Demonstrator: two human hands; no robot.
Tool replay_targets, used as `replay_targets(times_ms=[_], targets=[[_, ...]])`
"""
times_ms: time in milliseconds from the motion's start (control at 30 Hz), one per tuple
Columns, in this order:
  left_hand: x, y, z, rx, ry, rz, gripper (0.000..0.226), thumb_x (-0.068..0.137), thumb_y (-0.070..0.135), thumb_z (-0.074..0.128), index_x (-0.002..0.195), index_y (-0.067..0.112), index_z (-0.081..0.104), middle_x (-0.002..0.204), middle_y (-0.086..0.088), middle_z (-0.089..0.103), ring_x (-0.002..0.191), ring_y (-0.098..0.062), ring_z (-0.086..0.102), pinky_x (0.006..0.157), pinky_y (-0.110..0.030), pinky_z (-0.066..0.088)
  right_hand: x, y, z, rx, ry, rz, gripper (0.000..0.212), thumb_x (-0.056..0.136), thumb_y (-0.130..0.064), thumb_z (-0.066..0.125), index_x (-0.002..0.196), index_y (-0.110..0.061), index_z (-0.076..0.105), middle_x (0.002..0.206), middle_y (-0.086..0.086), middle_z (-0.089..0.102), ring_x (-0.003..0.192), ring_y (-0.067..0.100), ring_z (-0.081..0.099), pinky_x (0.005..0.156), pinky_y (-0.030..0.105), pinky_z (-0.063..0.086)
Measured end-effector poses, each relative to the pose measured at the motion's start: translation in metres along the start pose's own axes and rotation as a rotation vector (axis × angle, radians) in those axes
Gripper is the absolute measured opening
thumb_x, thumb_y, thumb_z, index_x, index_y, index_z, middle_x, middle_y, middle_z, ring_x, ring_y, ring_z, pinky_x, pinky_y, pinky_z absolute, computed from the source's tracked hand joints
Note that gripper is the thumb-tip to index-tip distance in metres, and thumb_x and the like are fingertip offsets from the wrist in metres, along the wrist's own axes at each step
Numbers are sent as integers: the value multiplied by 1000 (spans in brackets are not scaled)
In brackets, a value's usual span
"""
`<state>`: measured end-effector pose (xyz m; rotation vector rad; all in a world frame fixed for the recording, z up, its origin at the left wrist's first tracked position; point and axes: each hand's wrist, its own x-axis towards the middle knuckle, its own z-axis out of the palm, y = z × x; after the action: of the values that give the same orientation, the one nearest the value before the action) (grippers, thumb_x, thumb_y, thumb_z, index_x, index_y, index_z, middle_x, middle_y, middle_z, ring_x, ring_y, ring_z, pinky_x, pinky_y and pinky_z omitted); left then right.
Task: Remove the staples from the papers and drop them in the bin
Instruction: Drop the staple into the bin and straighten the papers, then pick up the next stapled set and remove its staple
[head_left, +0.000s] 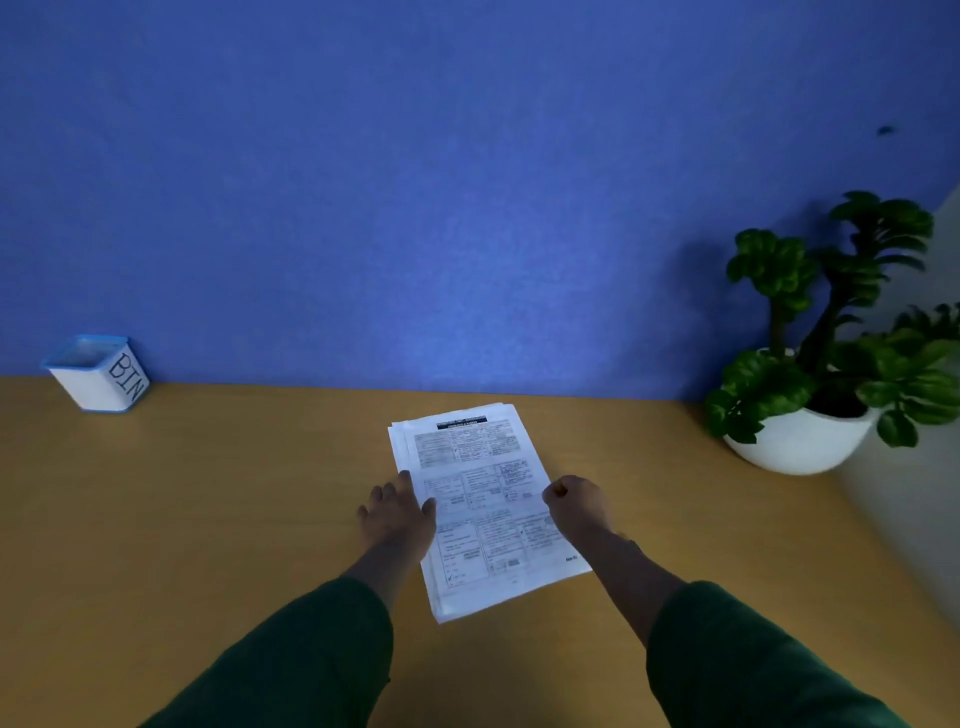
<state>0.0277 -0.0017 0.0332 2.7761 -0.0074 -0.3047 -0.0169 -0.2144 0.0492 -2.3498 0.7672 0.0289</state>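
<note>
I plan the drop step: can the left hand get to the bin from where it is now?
Probably yes: only bare desk lies between the left hand and the bin, though it stands far left by the wall.

Print on papers (480, 499) blurred, unreadable

A stack of printed papers (480, 506) lies slightly askew on the wooden bench (208, 519), its sheets fanned a little at the edges. The left hand (397, 512) lies flat with fingers spread along the stack's left edge, while the right hand (576, 501) is curled into a loose fist at its right edge; both arms wear dark green sleeves (311, 660). A white, blue-rimmed bin (98, 374) marked "BIN" stands far left against the blue wall (415, 182), and a potted plant (831, 338) in a white bowl sits far right.
</note>
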Motion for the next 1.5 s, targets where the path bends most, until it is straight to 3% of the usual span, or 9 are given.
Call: replay_targets(times_ms=[167, 500, 600, 700, 900, 1067, 1167, 1300, 1500], targets=[[4, 6, 2, -163, -87, -89, 60, 94, 46, 38, 145, 16, 23, 139, -11, 44, 130, -29, 39, 99, -41, 40, 15, 1, 13, -206, -8, 113, 53, 88, -37, 53, 133, -11, 41, 135, 13, 44, 123, 30, 40, 99, 40, 37], [11, 37, 3, -362, -319, -283, 75, 92, 53, 40, 149, 20, 3, 157, -15, 3, 146, -35, -2, 115, -51, 17, 18, -5, 31, -206, -38, 165, 85, 78, -50, 62, 142, -10, 22, 143, 12, 33, 130, 29, 32, 103, 43, 35], [19, 45, -2, -580, -344, -438, 75, 90, 52, 47, 147, 19, 12, 154, -12, 8, 143, -34, 13, 114, -50, 26, 17, -8, 34, -169, -79, 153, 90, 72, -45, 70, 140, -11, 23, 140, 11, 35, 128, 29, 34, 103, 43, 36], [22, 49, -7, -848, -374, -588, 64, 88, 47, 53, 137, 18, 25, 141, -12, 31, 126, -31, 41, 93, -47, 43, 11, -10, 38, -139, -83, 141, 88, 68, -39, 75, 137, -12, 27, 135, 10, 40, 125, 27, 36, 103, 41, 37], [19, 54, -24, -979, -435, -650, 31, 87, 42, 54, 102, 15, 54, 96, -9, 62, 82, -23, 57, 64, -34, 42, 6, -8, 40, -127, -79, 110, 92, 64, -29, 81, 137, -12, 28, 134, 9, 41, 125, 27, 36, 103, 40, 38], [16, 44, -38, -1096, -481, -666, 26, 90, 27, 54, 70, 13, 46, 69, -5, 51, 65, -15, 51, 46, -29, 31, 4, -6, 37, -150, -93, 87, 94, 63, -31, 82, 138, -12, 28, 135, 11, 40, 126, 28, 35, 103, 40, 39], [15, 41, -38, -1146, -513, -630, 16, 89, 19, 57, 80, 7, 51, 76, -9, 56, 64, -22, 54, 49, -30, 36, 2, -6, 37, -158, -90, 71, 92, 65, -30, 81, 138, -10, 30, 137, 11, 39, 127, 28, 35, 104, 40, 37], [15, 34, -30, -1208, -457, -598, 33, 84, 2, 62, 116, -2, 59, 120, -20, 62, 105, -34, 60, 70, -40, 45, -2, -5, 39, -166, -76, 43, 89, 67, -30, 80, 138, -10, 31, 137, 10, 40, 128, 27, 35, 105, 39, 36], [17, 26, -22, -1262, -416, -602, 32, 79, -3, 67, 110, -5, 60, 117, -20, 63, 107, -36, 59, 82, -40, 49, -7, -2, 41, -169, -84, 6, 91, 72, -29, 77, 143, -8, 24, 144, 8, 36, 132, 26, 31, 109, 35, 31]])
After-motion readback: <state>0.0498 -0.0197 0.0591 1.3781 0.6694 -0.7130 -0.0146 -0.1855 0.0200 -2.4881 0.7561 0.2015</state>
